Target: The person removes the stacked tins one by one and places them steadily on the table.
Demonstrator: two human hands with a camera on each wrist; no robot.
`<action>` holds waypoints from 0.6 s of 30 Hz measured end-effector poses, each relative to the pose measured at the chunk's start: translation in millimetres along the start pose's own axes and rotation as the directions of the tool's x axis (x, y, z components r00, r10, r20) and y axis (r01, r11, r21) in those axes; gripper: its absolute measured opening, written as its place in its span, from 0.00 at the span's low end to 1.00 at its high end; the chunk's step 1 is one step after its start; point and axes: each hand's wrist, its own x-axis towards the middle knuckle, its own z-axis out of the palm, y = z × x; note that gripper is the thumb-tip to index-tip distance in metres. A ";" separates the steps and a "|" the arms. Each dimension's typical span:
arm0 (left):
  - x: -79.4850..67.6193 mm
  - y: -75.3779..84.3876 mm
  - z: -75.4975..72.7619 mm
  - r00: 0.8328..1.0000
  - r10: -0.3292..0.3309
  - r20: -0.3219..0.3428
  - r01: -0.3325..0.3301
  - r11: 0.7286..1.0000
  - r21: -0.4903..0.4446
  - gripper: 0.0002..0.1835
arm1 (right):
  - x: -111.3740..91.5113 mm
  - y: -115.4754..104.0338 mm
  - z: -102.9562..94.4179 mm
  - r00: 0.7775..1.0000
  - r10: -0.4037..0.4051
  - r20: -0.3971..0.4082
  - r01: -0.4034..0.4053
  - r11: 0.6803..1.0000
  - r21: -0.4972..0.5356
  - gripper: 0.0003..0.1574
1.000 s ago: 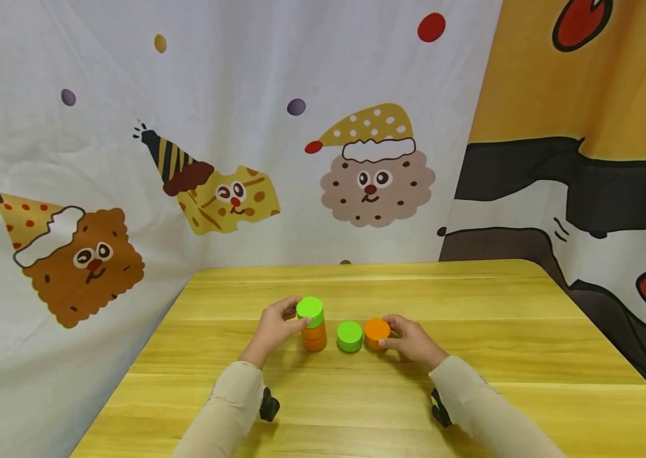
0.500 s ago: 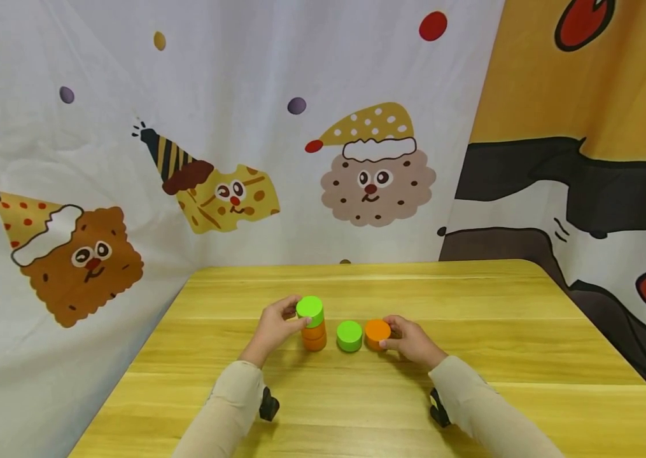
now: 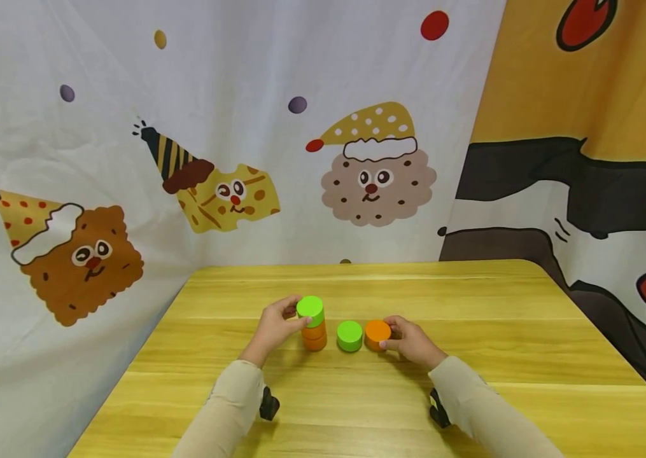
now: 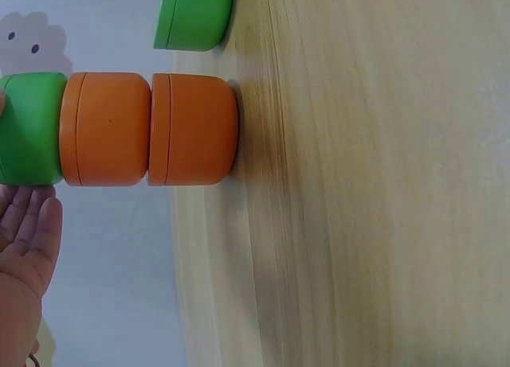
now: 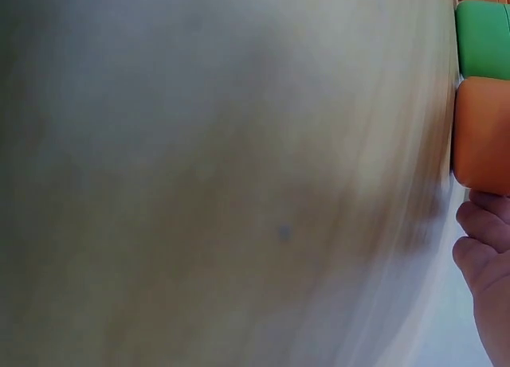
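Head camera showed the left hand (image 3: 273,323) holding the upper green container (image 3: 310,310) between thumb and fingers, parted to about its width, where it sat on two stacked orange containers (image 3: 314,338) (the left wrist view had all three in a close line). The right hand (image 3: 414,342) held the lone orange container (image 3: 377,332) likewise, thumb at its near side, on the wooden table (image 3: 345,407). Between it and the stack stood the lower green container (image 3: 349,336), just beside the orange one. Printed cloth (image 3: 242,63) hung behind.
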 end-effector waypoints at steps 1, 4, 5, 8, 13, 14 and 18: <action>-0.1 -0.2 0.0 1.000 -0.002 -0.001 0.002 1.000 0.000 0.28 | 0.0 -0.2 0.2 1.000 0.004 -0.002 -0.004 1.000 0.002 0.32; -0.6 0.4 -0.1 1.000 -0.008 -0.002 0.008 1.000 -0.003 0.28 | 0.7 -1.2 -0.3 1.000 0.009 0.000 -0.009 1.000 0.026 0.36; -0.8 0.9 -0.2 1.000 -0.008 -0.003 0.008 1.000 -0.002 0.28 | 1.2 -1.7 -0.7 1.000 0.013 0.003 -0.013 0.999 0.041 0.38; -1.2 3.0 -0.6 1.000 -0.016 -0.006 0.016 1.000 -0.009 0.28 | 2.8 -3.1 -2.9 1.000 0.018 0.005 -0.018 0.998 0.061 0.44; -0.4 1.9 -0.5 1.000 0.002 -0.015 -0.003 0.999 -0.034 0.28 | 5.1 -13.1 -8.0 0.999 -0.014 -0.034 0.014 1.000 -0.001 0.45; -0.7 1.6 -0.5 1.000 0.005 -0.016 -0.006 0.999 -0.042 0.28 | 5.7 -17.1 -8.8 0.999 -0.025 -0.046 0.025 1.000 -0.016 0.44; -1.0 -2.1 0.1 1.000 0.018 -0.021 -0.020 0.997 -0.070 0.29 | 9.5 -36.6 -8.7 0.996 -0.050 -0.077 0.045 0.997 -0.055 0.43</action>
